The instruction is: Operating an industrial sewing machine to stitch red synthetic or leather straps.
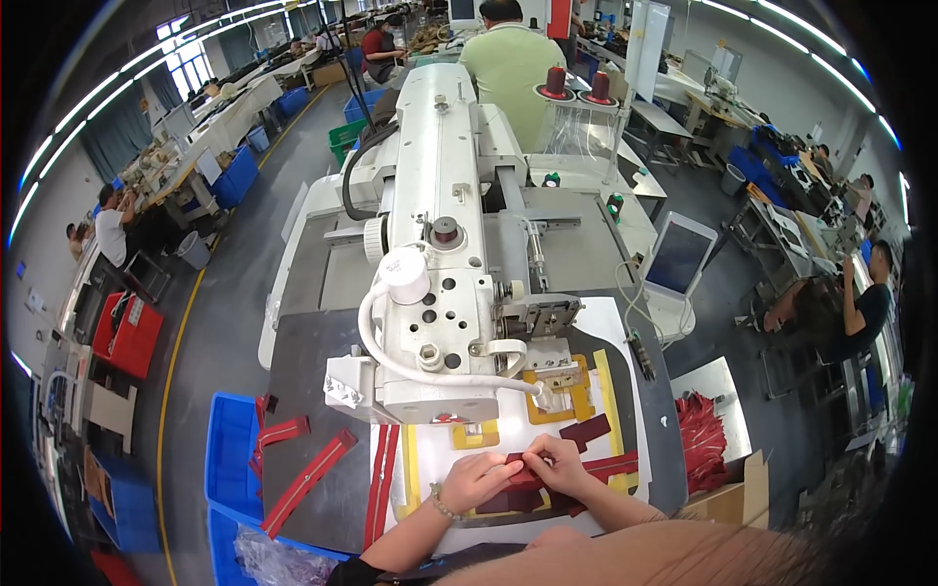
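Observation:
My left hand (475,482), with a beaded bracelet at the wrist, and my right hand (559,465) meet in front of the white sewing machine (430,322). Both pinch a small dark red fabric piece (515,457) between the fingertips. A red zipper strip (618,465) runs out to the right from beneath my right hand; whether it joins the held piece is hidden. More dark red fabric pieces (590,430) lie beside and below the hands on the white work plate (445,441). Yellow clamp frames (576,396) sit just beyond, under the machine head.
Left of the plate lie red zipper strips (311,483) and blue bins (231,459). At the right are a bundle of red strips (698,444), a cardboard box (733,496) and a screen (681,254). Thread spools (555,83) stand behind; other people work farther off.

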Demonstrator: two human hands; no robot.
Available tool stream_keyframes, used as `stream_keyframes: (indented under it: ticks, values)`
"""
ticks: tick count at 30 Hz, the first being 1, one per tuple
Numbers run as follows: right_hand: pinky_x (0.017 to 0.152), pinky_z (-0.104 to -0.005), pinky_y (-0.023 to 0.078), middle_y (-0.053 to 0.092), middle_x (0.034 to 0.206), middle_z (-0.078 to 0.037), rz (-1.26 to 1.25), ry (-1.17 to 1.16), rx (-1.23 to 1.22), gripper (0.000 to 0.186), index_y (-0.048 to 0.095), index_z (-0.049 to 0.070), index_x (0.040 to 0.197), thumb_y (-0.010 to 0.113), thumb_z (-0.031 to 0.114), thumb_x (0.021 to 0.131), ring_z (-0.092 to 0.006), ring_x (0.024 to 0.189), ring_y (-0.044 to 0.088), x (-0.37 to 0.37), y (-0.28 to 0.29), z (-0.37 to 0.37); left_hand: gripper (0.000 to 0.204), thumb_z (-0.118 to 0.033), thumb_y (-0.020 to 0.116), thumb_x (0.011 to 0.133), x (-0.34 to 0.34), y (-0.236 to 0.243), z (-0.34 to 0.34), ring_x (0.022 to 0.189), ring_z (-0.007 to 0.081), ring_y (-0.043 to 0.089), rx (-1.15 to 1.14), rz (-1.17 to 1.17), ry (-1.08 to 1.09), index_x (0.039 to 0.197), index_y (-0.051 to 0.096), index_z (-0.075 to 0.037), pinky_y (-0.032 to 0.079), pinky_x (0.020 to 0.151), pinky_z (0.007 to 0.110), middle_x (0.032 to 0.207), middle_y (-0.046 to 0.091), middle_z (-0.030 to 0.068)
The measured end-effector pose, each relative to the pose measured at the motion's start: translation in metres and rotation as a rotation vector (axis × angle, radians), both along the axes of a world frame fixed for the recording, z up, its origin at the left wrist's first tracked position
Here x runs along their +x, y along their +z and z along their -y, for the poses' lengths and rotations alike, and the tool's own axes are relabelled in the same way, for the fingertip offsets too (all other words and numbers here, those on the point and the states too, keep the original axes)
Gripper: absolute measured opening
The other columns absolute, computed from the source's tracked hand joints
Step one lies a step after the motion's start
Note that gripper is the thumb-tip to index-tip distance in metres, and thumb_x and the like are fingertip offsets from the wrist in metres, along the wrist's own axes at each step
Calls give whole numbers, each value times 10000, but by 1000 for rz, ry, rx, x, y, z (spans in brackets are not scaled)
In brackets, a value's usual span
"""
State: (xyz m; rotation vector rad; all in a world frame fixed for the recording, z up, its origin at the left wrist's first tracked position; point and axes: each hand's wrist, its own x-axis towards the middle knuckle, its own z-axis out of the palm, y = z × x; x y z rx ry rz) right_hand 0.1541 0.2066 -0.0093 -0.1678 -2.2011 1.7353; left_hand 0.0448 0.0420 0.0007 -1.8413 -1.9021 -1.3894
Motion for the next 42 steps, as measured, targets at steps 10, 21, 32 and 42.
stream_keyframes:
  ticks: [10, 21, 32, 42]
  values:
    - [499, -203, 395, 559, 615, -14, -17, -34, 36, 104, 568, 15, 744, 610, 10, 839, -43, 548, 495, -7, 6, -5, 393, -70, 720, 686, -8, -6, -9, 690, 208, 595, 50, 82, -8, 1066, 625, -92, 485, 585, 300, 865, 578, 54]
    - [547, -167, 399, 541, 724, -21, 24, 9, -220, 92, 508, 8, 819, 546, 22, 902, -42, 624, 506, -5, -7, -4, 335, -273, 428, 973, 26, 44, 145, 769, 208, 637, -990, 1205, -450, 896, 608, -2, 494, 678, 335, 845, 660, 115]
    - [441, -162, 308, 514, 704, -24, -62, 30, -162, 106, 483, 26, 813, 527, -4, 905, -16, 497, 399, -8, 0, 15, 576, -388, 527, 899, 119, -103, 132, 1250, 361, 415, -705, 978, 42, 1284, 458, 34, 340, 1024, 394, 1309, 457, 261]
    - [434, -154, 296, 503, 694, -12, -58, -18, -168, 126, 470, 39, 811, 525, 40, 924, -12, 480, 388, -1, 0, 10, 510, -340, 538, 901, 124, -97, 103, 1198, 360, 463, -781, 947, -181, 1283, 476, -8, 358, 1014, 386, 1285, 488, 237]
